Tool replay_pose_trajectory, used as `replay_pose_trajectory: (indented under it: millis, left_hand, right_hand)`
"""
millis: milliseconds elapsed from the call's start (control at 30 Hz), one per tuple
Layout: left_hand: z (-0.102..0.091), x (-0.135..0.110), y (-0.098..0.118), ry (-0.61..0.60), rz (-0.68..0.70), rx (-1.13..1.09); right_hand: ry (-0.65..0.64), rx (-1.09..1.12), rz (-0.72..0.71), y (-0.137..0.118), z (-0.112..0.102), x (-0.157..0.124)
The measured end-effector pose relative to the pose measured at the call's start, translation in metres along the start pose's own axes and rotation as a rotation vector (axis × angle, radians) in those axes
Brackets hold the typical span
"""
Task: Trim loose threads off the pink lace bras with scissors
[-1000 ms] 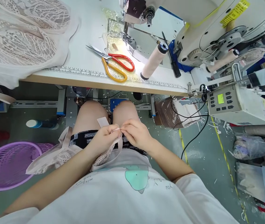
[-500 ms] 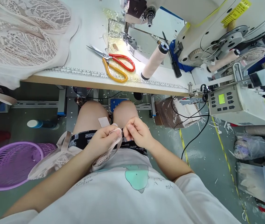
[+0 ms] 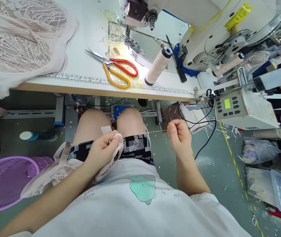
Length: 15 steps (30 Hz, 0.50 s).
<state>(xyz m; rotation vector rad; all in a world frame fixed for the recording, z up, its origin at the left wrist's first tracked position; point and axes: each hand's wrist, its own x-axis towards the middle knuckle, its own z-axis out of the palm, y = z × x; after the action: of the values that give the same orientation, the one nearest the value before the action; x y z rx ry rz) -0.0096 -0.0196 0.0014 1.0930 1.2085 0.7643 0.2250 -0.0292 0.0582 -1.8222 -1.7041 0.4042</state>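
Observation:
My left hand (image 3: 104, 148) is closed on the edge of a pale pink lace garment (image 3: 103, 169) with narrow straps, over my lap. More of the same pale fabric (image 3: 58, 169) hangs down at the left beside my thigh. A thin light thread (image 3: 155, 131) runs nearly straight from the cloth at my left fingertips to my right hand (image 3: 180, 135). The right thumb and fingers pinch the thread's far end; whether a needle is there is too small to tell. A white tag (image 3: 105, 129) sticks up behind my left hand.
On the table lie scissors (image 3: 114, 70) with red and yellow handles, a thread cone (image 3: 158, 67), a black-handled tool (image 3: 180, 70) and lace pieces (image 3: 19, 46). A sewing machine (image 3: 140, 13) stands behind. A control box (image 3: 244, 110) is at right, a purple basket (image 3: 9, 184) at left.
My right hand has moved away to the right from beside the left hand, and the thread is now stretched between them. The left hand still grips the garment. The view has shifted slightly.

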Motion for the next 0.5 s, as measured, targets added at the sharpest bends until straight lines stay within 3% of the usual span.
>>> replay_pose_trajectory:
  millis: [200,300,400,500]
  left_hand:
    - [0.000,0.001,0.001,0.071,0.011,0.078]
    - [0.002,0.001,-0.001,0.089,0.024,0.106]
    - [0.005,0.001,-0.008,0.097,0.033,0.060]
    - [0.007,0.000,-0.012,0.078,0.010,-0.007]
  right_hand:
    - [0.022,-0.154,0.015,-0.003,-0.010,0.003]
    - [-0.041,-0.051,0.042,-0.010,-0.007,0.001]
    - [-0.228,0.241,0.109,-0.022,0.007,-0.007]
    - [-0.539,0.454,0.165,-0.039,0.028,-0.016]
